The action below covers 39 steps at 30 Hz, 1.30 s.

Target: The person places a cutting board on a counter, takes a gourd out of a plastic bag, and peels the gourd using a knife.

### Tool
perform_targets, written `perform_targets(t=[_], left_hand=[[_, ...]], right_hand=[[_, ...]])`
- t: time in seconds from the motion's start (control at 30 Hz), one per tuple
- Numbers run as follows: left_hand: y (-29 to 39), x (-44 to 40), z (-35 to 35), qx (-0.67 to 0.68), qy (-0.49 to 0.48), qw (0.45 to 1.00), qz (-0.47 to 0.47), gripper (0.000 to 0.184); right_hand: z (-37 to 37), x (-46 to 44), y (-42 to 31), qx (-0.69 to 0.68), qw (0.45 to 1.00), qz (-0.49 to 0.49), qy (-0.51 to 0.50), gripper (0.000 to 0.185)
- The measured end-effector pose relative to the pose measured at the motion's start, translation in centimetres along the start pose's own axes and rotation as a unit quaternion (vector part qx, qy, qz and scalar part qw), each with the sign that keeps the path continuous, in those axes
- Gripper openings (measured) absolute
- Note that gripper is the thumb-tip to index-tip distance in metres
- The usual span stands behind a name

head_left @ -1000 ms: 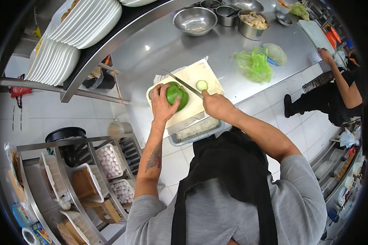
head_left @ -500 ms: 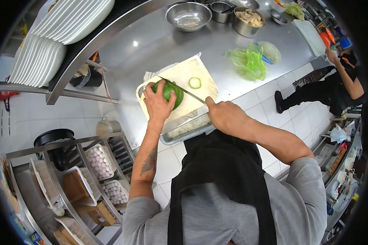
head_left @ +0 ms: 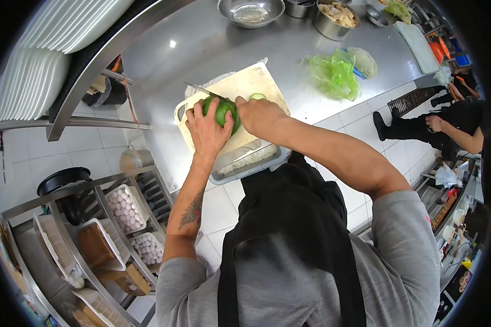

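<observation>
A green vegetable, perhaps a bell pepper point(head_left: 220, 112), rests on the cream cutting board point(head_left: 267, 82). My left hand point(head_left: 208, 128) grips it from the left and front, fingers curled over its top. My right hand point(head_left: 259, 115) is wrapped round the handle of a knife point(head_left: 199, 87), whose blade lies across the far side of the vegetable and points away to the left. A pale green round slice point(head_left: 257, 96) shows just beyond my right hand, partly hidden by it. Below the board sits a grey tray point(head_left: 223, 179) with white contents.
Beyond the board are a metal bowl point(head_left: 251, 12), a pot of pale pieces point(head_left: 333, 27) and a green plastic bag point(head_left: 335, 76). Stacked white plates point(head_left: 33, 82) stand at upper left, shelves with eggs point(head_left: 126, 210) at lower left. Another person point(head_left: 447, 128) is at the right.
My right hand has moved left and forward, pushing the knife across the vegetable until the hand is beside it. My left hand keeps its hold. The other person has changed posture.
</observation>
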<state>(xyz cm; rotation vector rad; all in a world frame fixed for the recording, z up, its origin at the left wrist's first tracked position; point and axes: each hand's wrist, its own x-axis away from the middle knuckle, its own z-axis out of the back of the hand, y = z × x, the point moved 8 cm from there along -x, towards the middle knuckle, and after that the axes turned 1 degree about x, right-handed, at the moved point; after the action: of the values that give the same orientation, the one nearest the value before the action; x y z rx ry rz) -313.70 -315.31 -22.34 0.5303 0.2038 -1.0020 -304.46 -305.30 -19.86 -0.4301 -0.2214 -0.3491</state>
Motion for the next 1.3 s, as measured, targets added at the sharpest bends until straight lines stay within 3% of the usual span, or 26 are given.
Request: perform_targets(t=[0.3,0.37,0.47,0.6,0.67,0.83,0.9,1.03,1.1,1.17,1.23,1.3], left_hand=[[0.3,0.6,-0.7,0.006,-0.011,1.0,0.014,0.041],[0.2,0.5,-1.0,0.014,-0.008,1.0,0.013,0.04],[-0.2,0.4,-1.0,0.012,-0.008,1.0,0.01,0.039],[0.4,0.4,-0.9,0.002,-0.01,1.0,0.014,0.041],[0.5,0.6,-0.9,-0.003,-0.009,1.0,0.009,0.042],[0.9,0.4,-1.2,-0.019,0.019,1.0,-0.015,0.043],[0.9,0.0,-1.0,-0.018,-0.006,1.0,-0.001,0.044],[0.9,1.0,-2.3,0.041,-0.018,0.999,0.022,0.045],[2.4,1.5,-2.5,0.044,-0.018,0.999,0.024,0.046],[5.7,0.1,-1.9,-0.018,-0.01,0.998,-0.052,0.047],[4.5,-0.4,-1.8,-0.025,-0.029,0.998,-0.055,0.047],[0.3,0.2,-2.1,0.009,-0.045,0.999,0.015,0.045]], right_hand=[[1.4,5.7,1.5,0.009,0.99,-0.005,-0.14,0.024],[-0.9,3.7,2.4,-0.012,0.999,-0.003,-0.045,0.026],[-2.2,0.6,1.7,-0.017,0.999,0.004,-0.03,0.028],[0.5,1.9,1.8,-0.015,0.998,0.032,-0.061,0.027],[2.2,5.2,2.2,0.014,0.99,-0.003,-0.142,0.025],[-4.1,0.6,4.0,-0.019,0.996,-0.048,-0.076,0.02],[-3.7,-0.7,3.0,-0.013,0.999,0.006,-0.039,0.019],[-1.2,3.5,3.8,0.01,0.992,-0.027,-0.121,0.022],[-3.8,3.4,5.3,0.013,0.988,-0.047,-0.145,0.026],[-9.0,0.4,8.3,-0.041,0.994,-0.087,-0.052,0.028],[-9.6,0.0,9.1,-0.074,0.993,-0.076,-0.043,0.027],[-9.3,0.4,9.0,-0.078,0.995,-0.06,-0.027,0.026]])
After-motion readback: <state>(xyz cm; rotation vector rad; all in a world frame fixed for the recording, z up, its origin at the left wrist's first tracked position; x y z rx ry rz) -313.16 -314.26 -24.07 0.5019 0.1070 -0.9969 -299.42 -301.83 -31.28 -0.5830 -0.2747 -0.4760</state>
